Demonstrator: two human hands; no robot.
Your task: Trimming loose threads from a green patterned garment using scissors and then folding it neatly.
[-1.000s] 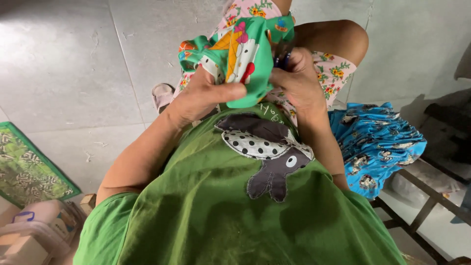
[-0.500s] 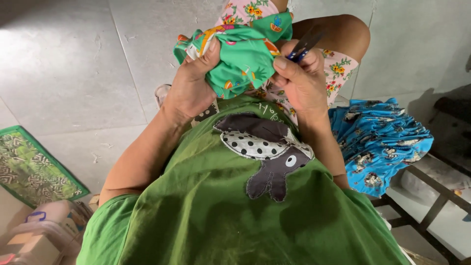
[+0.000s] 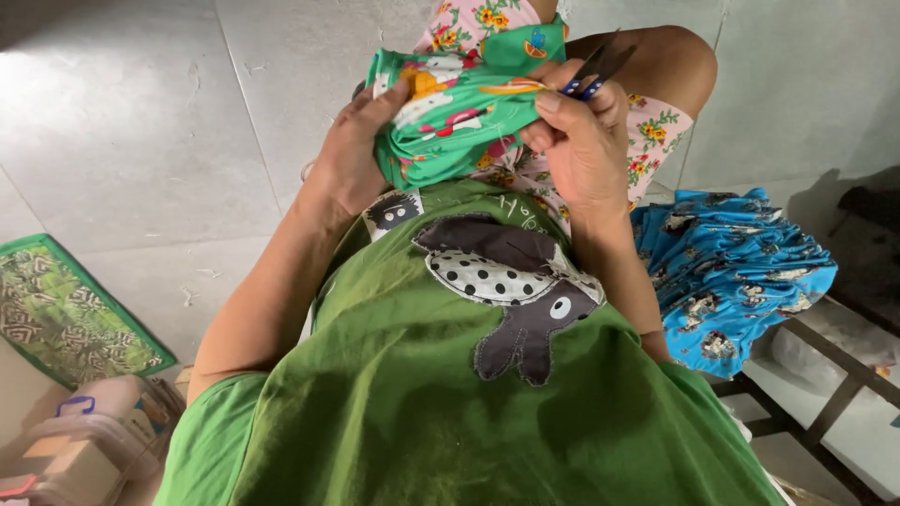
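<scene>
The fingers (image 3: 389,98) of the left hand (image 3: 352,159) curl around the left side of a bunched green printed cloth (image 3: 450,122), thumb on top and the rest tucked beneath, grasping it firmly. The right hand (image 3: 581,141) pinches the cloth's right edge with thumb and forefinger, and the same hand grips a small pair of dark snips (image 3: 595,67) with blue handles, whose points stick up and away to the far right. The cloth sits between the two hands, held up above the lap, over the person's pink floral shorts (image 3: 656,141) and just beyond the chest of a green shirt (image 3: 450,394). That shirt carries a sewn-on dark animal patch with a polka-dot panel (image 3: 511,281).

To the right, near the person's right elbow, lies a heap of blue printed fabric (image 3: 741,272), resting on a dark metal frame (image 3: 825,375). The floor (image 3: 141,122) is pale grey tile. At the left edge lies a green patterned mat (image 3: 66,309), and in the near left corner sits a pinkish plastic container (image 3: 84,440), partly out of view.
</scene>
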